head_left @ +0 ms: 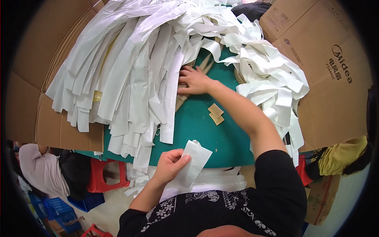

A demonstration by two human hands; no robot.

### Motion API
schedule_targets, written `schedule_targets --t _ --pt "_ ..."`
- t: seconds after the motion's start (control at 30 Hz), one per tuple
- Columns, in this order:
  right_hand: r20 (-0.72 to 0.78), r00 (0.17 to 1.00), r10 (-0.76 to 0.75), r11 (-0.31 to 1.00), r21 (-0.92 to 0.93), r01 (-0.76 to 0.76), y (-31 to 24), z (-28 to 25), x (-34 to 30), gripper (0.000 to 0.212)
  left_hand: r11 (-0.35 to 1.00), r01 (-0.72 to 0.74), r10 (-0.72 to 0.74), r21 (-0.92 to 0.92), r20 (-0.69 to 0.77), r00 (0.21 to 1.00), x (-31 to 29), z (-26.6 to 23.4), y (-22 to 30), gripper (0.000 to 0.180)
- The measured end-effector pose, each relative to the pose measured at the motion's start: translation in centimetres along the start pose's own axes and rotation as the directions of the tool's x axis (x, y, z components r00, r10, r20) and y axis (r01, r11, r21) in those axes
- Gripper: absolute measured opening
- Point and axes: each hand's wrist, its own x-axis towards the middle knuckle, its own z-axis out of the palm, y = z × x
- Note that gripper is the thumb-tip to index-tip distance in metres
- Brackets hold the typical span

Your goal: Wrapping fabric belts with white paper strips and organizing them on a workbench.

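Near the front edge of the green table (233,148), my left hand (169,162) is closed on the end of a white strip (194,158), thumb on top. The strip looks like thin fabric or plastic and hangs down toward my lap. My right hand (195,81) reaches far across, its fingers apart and resting on brown paper-like pieces (182,100) beside the hanging strips. What lies beneath its fingertips is partly hidden. Pointed tan pieces (205,65) stick out just beyond it. Two small tan rectangles (216,113) lie overlapping on the table below my right forearm.
A thick bundle of long white strips (132,79) drapes over the left side. Tangled white strips (272,75) heap up on the right. Cardboard sheets (321,71) wall both sides. Red stools (104,175) and a blue crate (61,213) stand below; another person's sleeve (41,168) shows at left.
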Motion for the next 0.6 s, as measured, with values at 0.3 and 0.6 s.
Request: schedule_targets --t 0.3,0.6 --pt "-0.026 0.998 -0.062 0.995 -0.080 0.060 5.5 -5.7 -13.8 0.042 0.962 -0.128 0.127 0.240 0.018 0.992 0.9 -0.2 0.1 0.009" --pt "0.102 0.646 0.756 0.650 -0.228 -0.725 -2.9 -5.8 -12.8 0.059 0.989 -0.090 0.105 0.116 -0.131 0.986 0.7 -1.3 -1.0 0.005"
